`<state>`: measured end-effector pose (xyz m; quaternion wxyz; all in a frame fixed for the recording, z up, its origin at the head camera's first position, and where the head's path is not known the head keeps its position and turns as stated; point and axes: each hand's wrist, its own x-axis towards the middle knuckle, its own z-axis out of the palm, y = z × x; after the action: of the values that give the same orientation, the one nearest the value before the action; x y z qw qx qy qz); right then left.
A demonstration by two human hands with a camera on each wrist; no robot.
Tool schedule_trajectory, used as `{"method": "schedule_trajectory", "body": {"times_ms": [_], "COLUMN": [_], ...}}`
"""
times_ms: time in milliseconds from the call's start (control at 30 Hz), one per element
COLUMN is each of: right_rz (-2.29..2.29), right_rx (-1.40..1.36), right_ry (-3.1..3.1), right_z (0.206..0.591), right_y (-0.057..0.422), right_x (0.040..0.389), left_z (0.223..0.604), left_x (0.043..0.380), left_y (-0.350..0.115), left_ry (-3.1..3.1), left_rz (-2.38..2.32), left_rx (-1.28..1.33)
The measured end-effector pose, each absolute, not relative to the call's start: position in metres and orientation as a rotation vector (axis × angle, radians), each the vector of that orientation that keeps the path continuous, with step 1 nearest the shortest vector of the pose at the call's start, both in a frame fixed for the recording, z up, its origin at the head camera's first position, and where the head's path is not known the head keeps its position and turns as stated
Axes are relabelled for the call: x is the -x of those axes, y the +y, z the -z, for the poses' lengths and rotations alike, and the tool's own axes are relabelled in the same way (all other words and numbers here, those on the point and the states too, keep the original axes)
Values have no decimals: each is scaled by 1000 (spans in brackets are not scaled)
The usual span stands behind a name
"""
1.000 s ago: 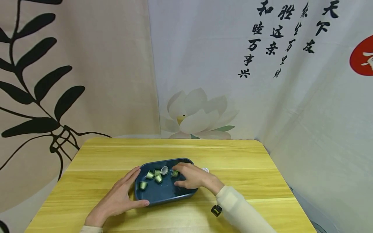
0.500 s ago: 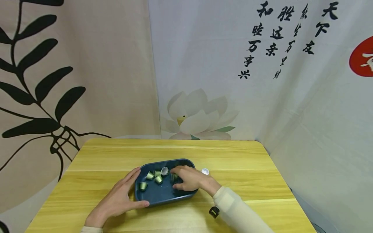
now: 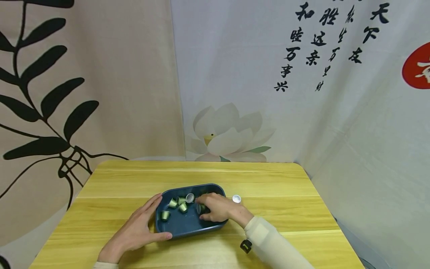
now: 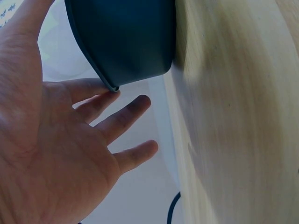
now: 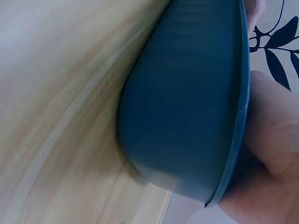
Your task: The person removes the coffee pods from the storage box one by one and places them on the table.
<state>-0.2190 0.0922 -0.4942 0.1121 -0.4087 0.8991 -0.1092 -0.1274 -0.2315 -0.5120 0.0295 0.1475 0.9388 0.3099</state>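
Now the bare right hand (image 3: 218, 207) closes in and pinches a small, shiny green cup-shaped capsule (image 3: 201, 209), shifted nearer the person, while a small round white disc (image 3: 236, 198) emerges fully into sight!

Blue tray (image 3: 184, 226): oblong, rounded corners, base flat on the desk (image 3: 285, 201); inside, a green capsule (image 3: 165, 215) sits apart near the left edge; three green capsules (image 3: 183, 207) cluster right of it; a pale-faced capsule (image 3: 189, 198) adjoins toward the far edge; a dark-ended capsule (image 3: 201, 209), partly hidden, occupies the right half.
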Motion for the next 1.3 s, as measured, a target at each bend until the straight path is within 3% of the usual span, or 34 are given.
{"method": "schedule_trajectory", "body": {"times_ms": [1300], "right_rz": [338], "right_rx": [1343], "right_ry": [2658], "right_z": [497], "right_y": [96], "right_x": [218], "left_z": [511], "left_x": [126], "left_y": [-231], "left_ry": [2900], "left_rz": [-954], "left_rx": [-464]}}
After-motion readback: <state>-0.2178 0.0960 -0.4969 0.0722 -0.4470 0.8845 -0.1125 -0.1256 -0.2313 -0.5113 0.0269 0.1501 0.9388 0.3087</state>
